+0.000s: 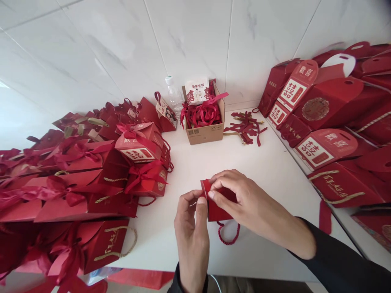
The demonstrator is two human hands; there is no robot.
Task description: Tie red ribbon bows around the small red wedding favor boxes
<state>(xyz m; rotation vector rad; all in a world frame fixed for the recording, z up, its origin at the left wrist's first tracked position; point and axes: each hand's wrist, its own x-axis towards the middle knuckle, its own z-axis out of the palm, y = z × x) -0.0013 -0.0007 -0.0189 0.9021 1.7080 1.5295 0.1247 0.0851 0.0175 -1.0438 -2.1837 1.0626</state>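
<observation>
Left hand, right hand: pinching red box, unbowed | bowed boxes, 9 o'clock — seemingly done | bowless boxes, 2 o'clock — undone

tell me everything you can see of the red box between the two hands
The red box appears to be card, plain on the face that shows. It seems to rest on the white table. A twisted red cord loops out from its near side. The right hand pinches near its upper left edge, and the left hand appears to touch its left side. The right hand hides part of it, so how it closes cannot be told.
</observation>
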